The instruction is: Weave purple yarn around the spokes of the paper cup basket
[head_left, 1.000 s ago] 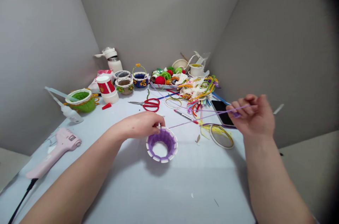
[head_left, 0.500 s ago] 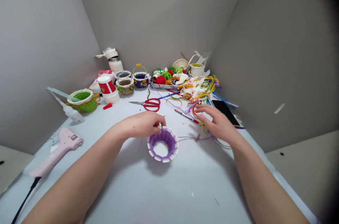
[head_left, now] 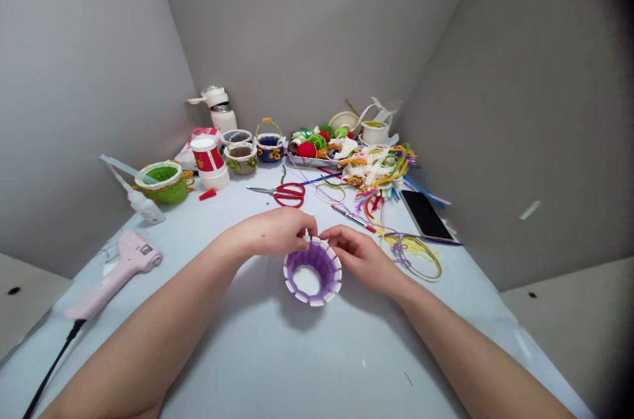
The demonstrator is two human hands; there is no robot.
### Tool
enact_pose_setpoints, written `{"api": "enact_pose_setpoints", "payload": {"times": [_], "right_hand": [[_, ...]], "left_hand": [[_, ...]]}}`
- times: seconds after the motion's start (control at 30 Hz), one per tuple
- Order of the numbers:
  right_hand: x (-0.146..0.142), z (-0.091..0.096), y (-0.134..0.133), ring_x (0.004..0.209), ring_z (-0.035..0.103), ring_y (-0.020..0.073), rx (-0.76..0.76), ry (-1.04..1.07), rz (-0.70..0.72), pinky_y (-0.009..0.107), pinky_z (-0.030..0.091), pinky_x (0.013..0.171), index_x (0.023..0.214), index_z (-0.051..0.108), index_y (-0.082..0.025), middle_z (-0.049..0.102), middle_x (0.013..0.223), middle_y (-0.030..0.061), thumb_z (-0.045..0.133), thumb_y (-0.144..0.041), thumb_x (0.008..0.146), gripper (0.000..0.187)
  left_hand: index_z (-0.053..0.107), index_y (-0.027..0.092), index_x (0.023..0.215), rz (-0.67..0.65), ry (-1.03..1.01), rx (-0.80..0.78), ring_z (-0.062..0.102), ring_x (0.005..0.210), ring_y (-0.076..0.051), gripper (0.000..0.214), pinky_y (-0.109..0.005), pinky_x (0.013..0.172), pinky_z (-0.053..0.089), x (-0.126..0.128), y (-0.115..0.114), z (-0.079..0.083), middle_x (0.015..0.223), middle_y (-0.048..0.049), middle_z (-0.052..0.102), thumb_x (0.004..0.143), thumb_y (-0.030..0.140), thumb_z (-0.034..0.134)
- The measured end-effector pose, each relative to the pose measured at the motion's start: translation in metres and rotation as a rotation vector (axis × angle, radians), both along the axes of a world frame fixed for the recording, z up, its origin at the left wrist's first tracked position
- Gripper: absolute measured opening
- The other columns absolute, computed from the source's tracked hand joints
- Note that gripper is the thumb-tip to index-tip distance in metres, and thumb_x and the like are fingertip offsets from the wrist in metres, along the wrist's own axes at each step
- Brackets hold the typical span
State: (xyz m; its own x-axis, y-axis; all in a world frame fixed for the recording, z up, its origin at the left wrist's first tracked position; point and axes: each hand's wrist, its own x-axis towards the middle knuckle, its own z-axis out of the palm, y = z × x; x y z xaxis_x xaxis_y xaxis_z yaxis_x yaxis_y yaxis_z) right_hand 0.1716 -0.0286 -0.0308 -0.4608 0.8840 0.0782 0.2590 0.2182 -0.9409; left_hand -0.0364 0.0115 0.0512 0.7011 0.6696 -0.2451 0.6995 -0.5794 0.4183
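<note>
My left hand (head_left: 282, 232) pinches the far rim of a small cup (head_left: 317, 300) with a white slotted edge and purple yarn woven round its inside wall. The cup tilts so its opening faces me. At the rim's right side is my right hand (head_left: 364, 257), thumb and forefinger brought together beside the slots. Whatever lies between those fingertips is too small and hidden to make out. Loose purple yarn (head_left: 402, 254) lies tangled with yellow strands to the right of that hand.
Red-handled scissors (head_left: 290, 195) and a pen (head_left: 354, 219) lie beyond my hands. At left are a pink glue gun (head_left: 116, 273), a glue bottle (head_left: 147, 206) and a green basket (head_left: 166, 184). A phone (head_left: 424, 215) and a heap of yarn (head_left: 374, 168) are at right.
My right hand has come left from beside the yarn pile to the cup's rim, its fingers closing. The left hand keeps its hold. The whole view has shifted slightly.
</note>
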Motion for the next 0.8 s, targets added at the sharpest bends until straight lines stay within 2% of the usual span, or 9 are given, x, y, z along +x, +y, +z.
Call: {"api": "enact_pose_setpoints", "payload": {"times": [0.13, 0.27, 0.33, 0.5, 0.67, 0.8], "right_hand": [[0.004, 0.003, 0.001, 0.079, 0.059, 0.0164, 0.082, -0.079, -0.058, 0.027, 0.046, 0.070, 0.096, 0.065, -0.019, 0.067, 0.089, 0.0048, 0.049, -0.029, 0.091, 0.020], [0.007, 0.009, 0.001, 0.076, 0.057, 0.0159, 0.272, -0.223, 0.023, 0.027, 0.043, 0.069, 0.088, 0.069, -0.019, 0.063, 0.081, 0.0045, 0.049, -0.022, 0.090, 0.021], [0.009, 0.012, 0.000, 0.074, 0.056, 0.0153, 0.308, -0.268, 0.062, 0.026, 0.042, 0.068, 0.089, 0.070, -0.019, 0.061, 0.078, 0.0042, 0.046, -0.021, 0.091, 0.024], [0.013, 0.020, -0.001, 0.079, 0.057, 0.0159, 0.231, -0.230, 0.062, 0.027, 0.042, 0.071, 0.097, 0.069, -0.018, 0.063, 0.086, 0.0056, 0.041, -0.028, 0.095, 0.030], [0.007, 0.020, -0.004, 0.070, 0.055, 0.0150, 0.192, -0.235, -0.064, 0.026, 0.040, 0.062, 0.079, 0.067, -0.017, 0.061, 0.075, 0.0035, 0.049, -0.028, 0.091, 0.024], [0.003, 0.020, -0.008, 0.066, 0.053, 0.0144, 0.212, -0.238, -0.089, 0.026, 0.039, 0.061, 0.072, 0.065, -0.017, 0.059, 0.071, 0.0025, 0.049, -0.024, 0.089, 0.024]], "left_hand": [[0.066, 0.020, 0.092, 0.034, -0.034, 0.015, 0.056, 0.072, -0.014, 0.021, -0.022, 0.060, 0.036, 0.000, 0.001, -0.003, 0.086, -0.0016, 0.066, 0.077, 0.025, 0.051], [0.066, 0.020, 0.091, 0.048, -0.056, 0.021, 0.056, 0.073, -0.014, 0.022, -0.023, 0.061, 0.037, 0.000, 0.003, -0.007, 0.087, -0.0025, 0.067, 0.077, 0.026, 0.051], [0.066, 0.019, 0.091, 0.054, -0.056, 0.024, 0.056, 0.072, -0.014, 0.022, -0.023, 0.060, 0.037, 0.000, 0.004, -0.007, 0.087, -0.0026, 0.067, 0.077, 0.026, 0.051], [0.066, 0.019, 0.093, 0.076, -0.059, 0.013, 0.056, 0.070, -0.013, 0.023, -0.023, 0.059, 0.037, 0.000, 0.004, -0.007, 0.086, -0.0026, 0.067, 0.076, 0.026, 0.052], [0.066, 0.020, 0.094, 0.078, -0.096, 0.008, 0.056, 0.071, -0.013, 0.025, -0.022, 0.059, 0.037, 0.000, 0.003, -0.010, 0.088, -0.0027, 0.067, 0.076, 0.026, 0.050], [0.066, 0.019, 0.097, 0.091, -0.189, -0.052, 0.059, 0.075, -0.013, 0.028, -0.021, 0.062, 0.041, 0.005, 0.002, -0.014, 0.090, -0.0023, 0.068, 0.074, 0.025, 0.051]]}}
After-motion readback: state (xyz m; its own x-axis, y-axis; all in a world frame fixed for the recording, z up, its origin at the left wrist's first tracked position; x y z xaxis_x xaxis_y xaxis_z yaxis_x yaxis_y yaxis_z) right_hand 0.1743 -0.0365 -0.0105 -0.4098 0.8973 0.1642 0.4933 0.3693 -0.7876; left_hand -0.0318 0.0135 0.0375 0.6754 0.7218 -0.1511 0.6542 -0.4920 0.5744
